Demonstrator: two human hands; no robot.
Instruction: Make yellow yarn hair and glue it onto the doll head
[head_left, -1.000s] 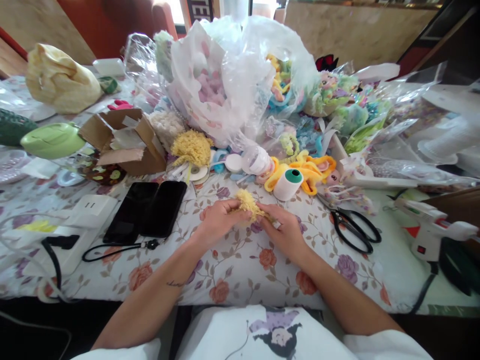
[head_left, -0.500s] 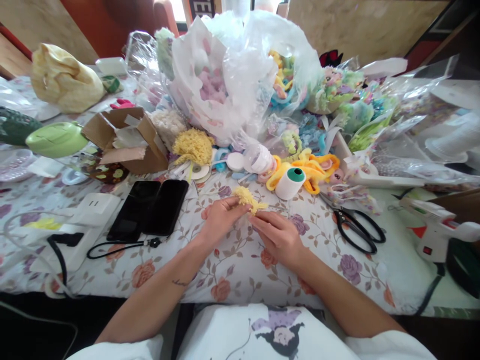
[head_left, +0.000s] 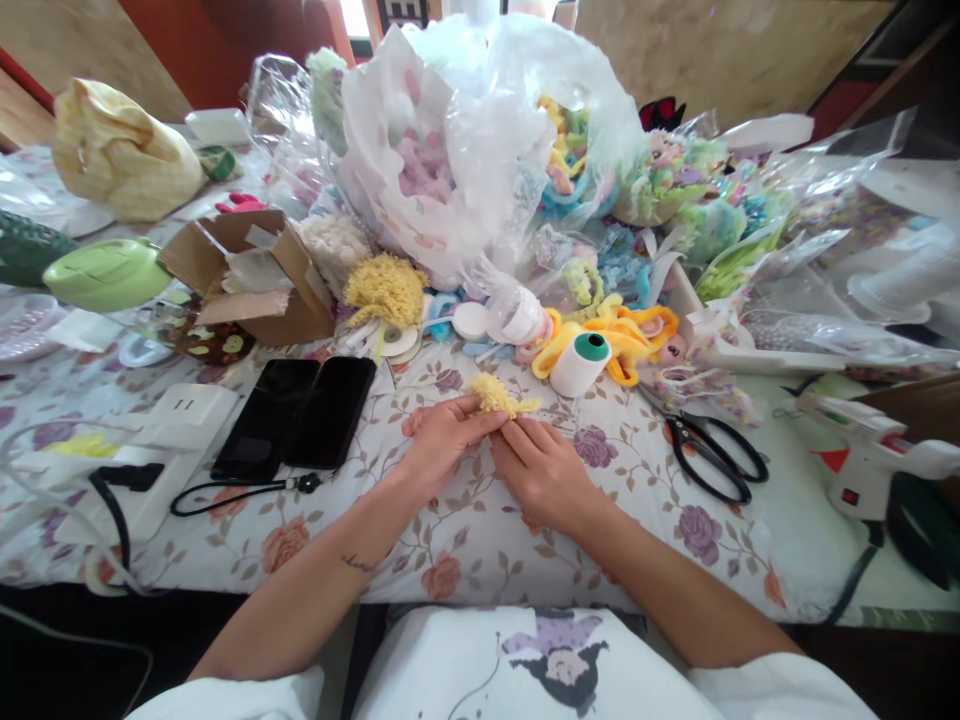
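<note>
Between my two hands, above the flowered tablecloth, is a small tuft of fluffy yellow yarn point(head_left: 495, 393). My left hand point(head_left: 444, 440) pinches it from the left with thumb and fingers. Close against it, my right hand point(head_left: 541, 465) has its fingers curled in at the lower edge of the yarn, the fingertips partly hidden. A white thread spool point(head_left: 574, 372) with a green top stands just beyond, beside an orange-yellow plush strip point(head_left: 637, 340). A larger yellow yarn bundle point(head_left: 385, 290) lies farther back on the left.
Black-handled scissors point(head_left: 716, 455) lie right of my hands, with a hot glue gun point(head_left: 862, 450) farther right. Two black phones point(head_left: 296, 415) and a white power strip point(head_left: 172, 440) are on the left. Behind stand a cardboard box point(head_left: 247, 280) and a large plastic bag point(head_left: 495, 150) of plush pieces.
My right hand has shifted slightly left and turned inward, its fingers now closer to my left thumb. The yarn tuft stays in about the same place.
</note>
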